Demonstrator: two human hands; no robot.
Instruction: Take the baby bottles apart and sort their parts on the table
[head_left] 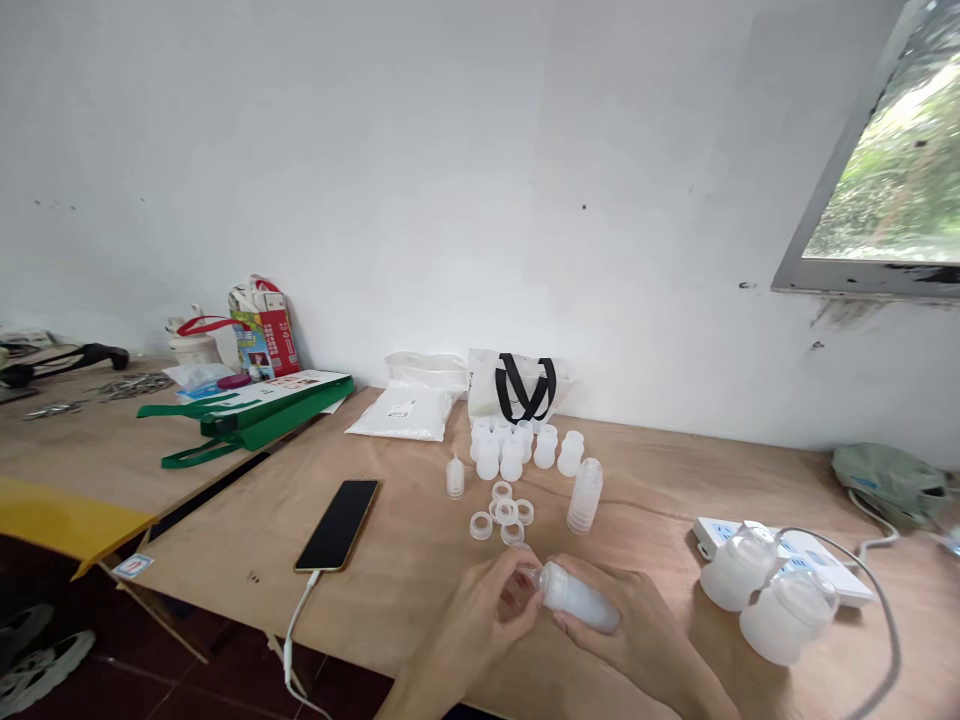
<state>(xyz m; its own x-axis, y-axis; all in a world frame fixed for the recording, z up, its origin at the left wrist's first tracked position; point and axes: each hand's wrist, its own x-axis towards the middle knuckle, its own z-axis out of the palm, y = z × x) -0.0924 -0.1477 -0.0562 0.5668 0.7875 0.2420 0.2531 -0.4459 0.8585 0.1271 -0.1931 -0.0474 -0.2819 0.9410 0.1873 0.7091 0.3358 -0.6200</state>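
My right hand (611, 600) is wrapped round a frosted white baby bottle (581, 597), tilted with its neck end toward my left hand. My left hand (495, 595) has its thumb and fingers closed on a small clear piece (529, 574) at that end, partly hidden by the fingers. Just beyond my hands lie several white rings (506, 511). A stack of clear caps (585, 495) stands to their right and a small stack of nipples (455, 477) to their left. Behind them several frosted bottles (511, 459) stand upright.
A phone (337, 525) on a white cable lies at left. Two capped bottles (787, 615) stand at right by a white power strip (825, 565). At the wall are a white plastic package (409, 410) and a white bag with black handles (484, 385). A green bag (262, 420) lies farther left.
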